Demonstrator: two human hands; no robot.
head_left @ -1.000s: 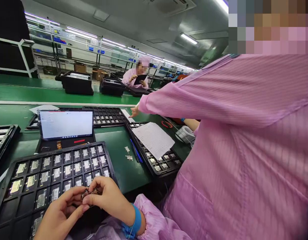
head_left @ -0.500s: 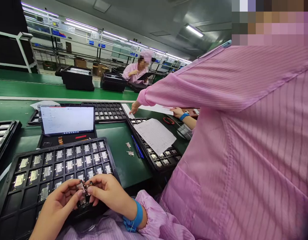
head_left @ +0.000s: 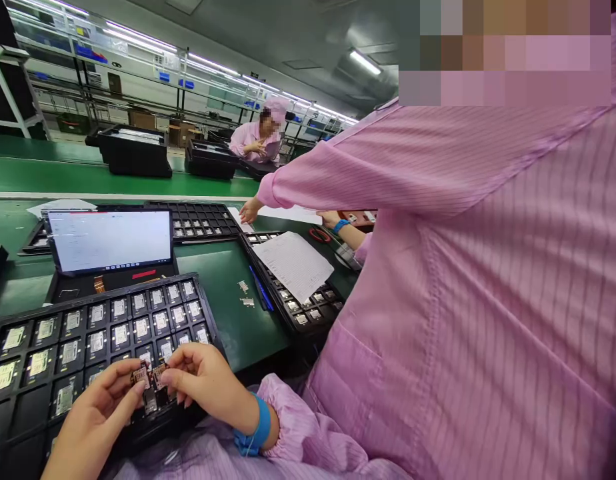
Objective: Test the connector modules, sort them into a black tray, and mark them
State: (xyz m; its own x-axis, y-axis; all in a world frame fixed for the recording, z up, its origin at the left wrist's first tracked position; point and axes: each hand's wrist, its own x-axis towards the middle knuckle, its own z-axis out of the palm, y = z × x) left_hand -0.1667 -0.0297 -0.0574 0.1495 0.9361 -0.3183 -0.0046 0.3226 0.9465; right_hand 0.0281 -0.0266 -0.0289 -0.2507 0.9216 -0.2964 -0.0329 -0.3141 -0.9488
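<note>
My left hand (head_left: 95,417) and my right hand (head_left: 203,380) meet over the near edge of a black compartment tray (head_left: 18,400). Between their fingertips they pinch small metal-and-board parts (head_left: 149,377), one in each hand as far as I can tell. The tray's pockets hold several similar small parts with pale labels. A blue wrist strap (head_left: 258,427) circles my right wrist. Behind the tray a tablet (head_left: 111,240) stands lit with a white screen.
A co-worker in a pink smock (head_left: 488,300) stands close at my right, reaching a hand (head_left: 249,211) to papers by another black tray (head_left: 298,313) with a sheet (head_left: 293,263) on it. Loose small parts (head_left: 245,293) and a blue pen (head_left: 261,297) lie on the green mat. Another person sits beyond the green conveyor (head_left: 88,177).
My hands have drawn the parts lower toward the tray's near edge. The view has shifted right, so everything slid left. The co-worker's second hand with a blue strap has come into sight.
</note>
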